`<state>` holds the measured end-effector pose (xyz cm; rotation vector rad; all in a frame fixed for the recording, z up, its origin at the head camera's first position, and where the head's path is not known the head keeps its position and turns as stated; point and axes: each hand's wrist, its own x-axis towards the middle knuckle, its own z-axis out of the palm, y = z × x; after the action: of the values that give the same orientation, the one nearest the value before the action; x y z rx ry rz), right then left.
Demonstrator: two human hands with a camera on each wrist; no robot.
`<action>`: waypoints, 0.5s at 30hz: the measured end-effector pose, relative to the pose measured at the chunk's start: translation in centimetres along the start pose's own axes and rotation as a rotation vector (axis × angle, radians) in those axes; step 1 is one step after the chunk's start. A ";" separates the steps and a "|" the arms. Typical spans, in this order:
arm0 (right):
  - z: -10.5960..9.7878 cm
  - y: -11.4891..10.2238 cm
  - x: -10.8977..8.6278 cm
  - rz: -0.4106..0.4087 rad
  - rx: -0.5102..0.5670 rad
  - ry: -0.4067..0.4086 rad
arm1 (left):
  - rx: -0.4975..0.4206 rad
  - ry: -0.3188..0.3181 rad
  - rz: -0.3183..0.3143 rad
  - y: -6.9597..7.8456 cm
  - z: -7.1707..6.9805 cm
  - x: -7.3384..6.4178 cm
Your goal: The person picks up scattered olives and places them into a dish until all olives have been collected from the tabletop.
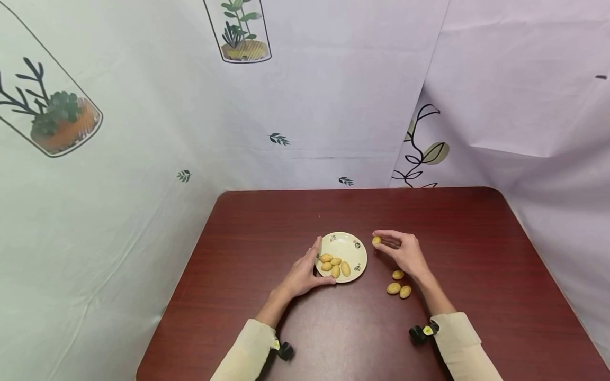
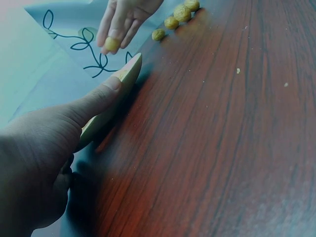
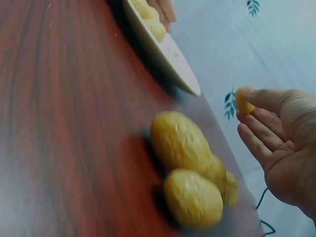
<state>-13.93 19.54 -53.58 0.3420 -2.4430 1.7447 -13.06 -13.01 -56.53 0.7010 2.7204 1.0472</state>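
At the left side of a pale plate (image 1: 351, 248), my left hand (image 1: 301, 272) grips the rim; in the left wrist view its thumb (image 2: 101, 94) lies along the edge. Several small yellow potatoes (image 1: 345, 269) lie together in the plate's near-left part. Just right of the plate, my right hand (image 1: 409, 255) pinches one small potato (image 3: 244, 100) between thumb and fingertips, raised above the table. Below that hand, more loose potatoes (image 1: 393, 288) form a small group on the table, large in the right wrist view.
The dark red wooden table (image 1: 267, 227) has rounded far corners. Behind and beside it hangs a pale cloth (image 1: 333, 106) printed with plants. Both wrists carry small black cameras, the right one (image 1: 419, 334) close above the table.
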 end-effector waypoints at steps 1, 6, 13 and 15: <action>0.3 0.0 0.2 -0.005 0.009 -0.001 | -0.001 -0.001 0.000 0.0 0.0 0.0; 1.7 -0.5 1.2 -0.020 0.052 -0.028 | -0.005 -0.007 -0.005 -0.1 0.0 0.0; 4.2 -0.9 2.3 -0.022 0.081 -0.068 | -0.025 -0.012 -0.001 0.0 -0.1 -0.1; 5.0 -1.0 2.6 -0.018 0.075 -0.078 | -0.031 -0.014 -0.004 0.0 -0.2 -0.2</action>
<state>-16.00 14.27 -53.73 0.4458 -2.4231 1.8529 -12.97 -13.18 -56.39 0.6949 2.6866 1.0774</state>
